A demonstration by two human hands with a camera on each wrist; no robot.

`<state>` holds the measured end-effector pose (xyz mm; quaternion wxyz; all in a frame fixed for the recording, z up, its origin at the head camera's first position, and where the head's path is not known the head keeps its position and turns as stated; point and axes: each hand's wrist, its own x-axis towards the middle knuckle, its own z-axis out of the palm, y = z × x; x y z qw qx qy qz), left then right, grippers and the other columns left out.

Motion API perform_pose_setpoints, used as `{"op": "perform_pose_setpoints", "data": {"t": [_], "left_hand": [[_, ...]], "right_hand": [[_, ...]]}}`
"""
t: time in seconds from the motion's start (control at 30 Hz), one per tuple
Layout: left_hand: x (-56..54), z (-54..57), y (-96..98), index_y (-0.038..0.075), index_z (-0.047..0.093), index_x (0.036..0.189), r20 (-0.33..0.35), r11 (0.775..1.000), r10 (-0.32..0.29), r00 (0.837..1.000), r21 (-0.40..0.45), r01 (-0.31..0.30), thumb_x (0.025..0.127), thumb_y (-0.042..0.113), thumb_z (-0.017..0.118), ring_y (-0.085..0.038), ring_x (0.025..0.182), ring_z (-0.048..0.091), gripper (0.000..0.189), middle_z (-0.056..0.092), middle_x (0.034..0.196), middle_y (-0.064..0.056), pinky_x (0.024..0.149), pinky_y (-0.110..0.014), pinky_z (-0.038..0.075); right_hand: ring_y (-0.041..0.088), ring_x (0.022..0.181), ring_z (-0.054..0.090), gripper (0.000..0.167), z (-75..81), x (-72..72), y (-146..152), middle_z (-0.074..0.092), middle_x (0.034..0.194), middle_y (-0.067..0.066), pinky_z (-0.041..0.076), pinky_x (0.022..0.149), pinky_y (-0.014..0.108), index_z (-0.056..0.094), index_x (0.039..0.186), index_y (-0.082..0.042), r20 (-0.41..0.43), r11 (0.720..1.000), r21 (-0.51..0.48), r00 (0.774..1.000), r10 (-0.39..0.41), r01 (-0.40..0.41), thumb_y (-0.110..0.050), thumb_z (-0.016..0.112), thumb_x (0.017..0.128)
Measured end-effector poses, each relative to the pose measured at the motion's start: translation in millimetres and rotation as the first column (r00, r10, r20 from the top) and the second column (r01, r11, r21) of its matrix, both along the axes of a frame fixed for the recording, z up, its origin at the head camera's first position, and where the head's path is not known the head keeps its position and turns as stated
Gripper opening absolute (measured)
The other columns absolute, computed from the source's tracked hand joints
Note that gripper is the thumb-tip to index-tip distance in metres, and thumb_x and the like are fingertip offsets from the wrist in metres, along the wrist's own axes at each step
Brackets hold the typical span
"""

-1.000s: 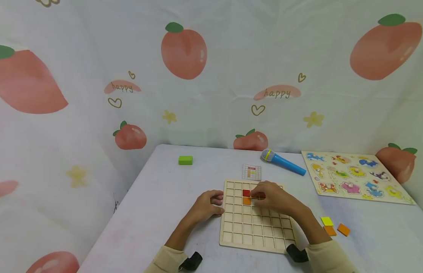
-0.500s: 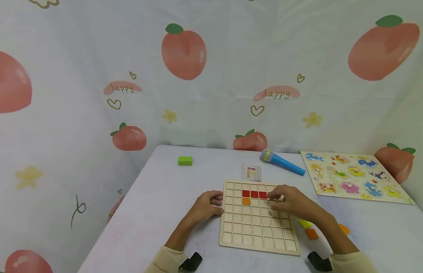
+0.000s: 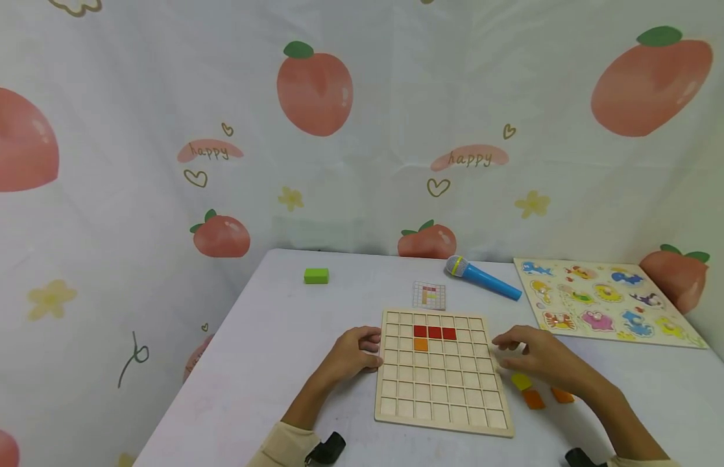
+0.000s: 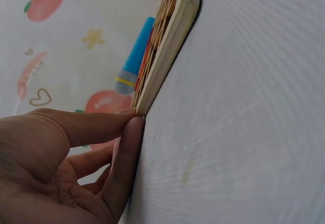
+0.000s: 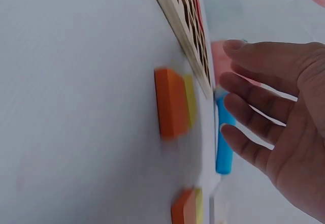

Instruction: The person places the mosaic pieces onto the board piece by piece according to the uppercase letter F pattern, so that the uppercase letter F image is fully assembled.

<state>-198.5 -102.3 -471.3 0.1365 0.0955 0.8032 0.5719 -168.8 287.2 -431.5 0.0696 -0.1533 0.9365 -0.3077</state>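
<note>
A square wooden grid board [image 3: 438, 389] lies on the white table, three red tiles [image 3: 434, 333] in a row in its upper part and an orange tile [image 3: 420, 344] below the leftmost one. My left hand [image 3: 351, 353] pinches the board's left edge; in the left wrist view thumb and index finger [image 4: 133, 135] meet at that edge. Just off the board's right side, my right hand [image 3: 540, 357] hovers with loosely bent fingers and nothing in them. Under and beside it lie a yellow tile [image 3: 521, 381] and two loose orange tiles [image 3: 534, 399], one partly covered by the hand.
Behind the board lies a small printed grid card [image 3: 429, 296]. A blue toy microphone [image 3: 484, 279] rests farther back, beside an animal puzzle board [image 3: 610, 301] at the right. Toward the back left sits a green block [image 3: 316, 276]. A fruit-printed curtain [image 3: 362, 130] hangs behind.
My right hand has drawn back to the right, off the board and over the loose tiles, uncovering the rest of the red row. The left hand keeps its place at the edge.
</note>
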Motion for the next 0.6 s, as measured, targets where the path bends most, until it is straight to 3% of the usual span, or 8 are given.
{"op": "perform_pose_setpoints", "data": {"t": [0.23,0.6], "left_hand": [[0.4,0.3,0.0,-0.006,0.060,0.141,0.018,1.000,0.001,1.000,0.014,-0.001,0.083,-0.009,0.081,-0.023,0.109,0.064,0.062,0.066,0.124,-0.014,0.076,-0.033,0.066],[-0.1,-0.4,0.1,-0.006,0.060,0.141,0.016,1.000,-0.003,1.000,0.022,0.003,0.083,-0.010,0.080,-0.021,0.107,0.064,0.062,0.065,0.122,-0.014,0.075,-0.033,0.066]], "right_hand": [[0.019,0.104,0.063,0.036,-0.5,10.2,22,0.074,0.112,-0.003,0.054,0.077,0.023,0.076,0.123,-0.011,0.053,0.997,0.012,0.996,-0.076,0.075,-0.028,0.083,0.092],[0.015,0.094,0.060,0.044,-6.4,22.8,54,0.074,0.113,0.001,0.053,0.070,0.021,0.075,0.126,-0.008,0.049,0.985,0.079,0.986,-0.160,0.156,-0.032,0.084,0.091]]}}
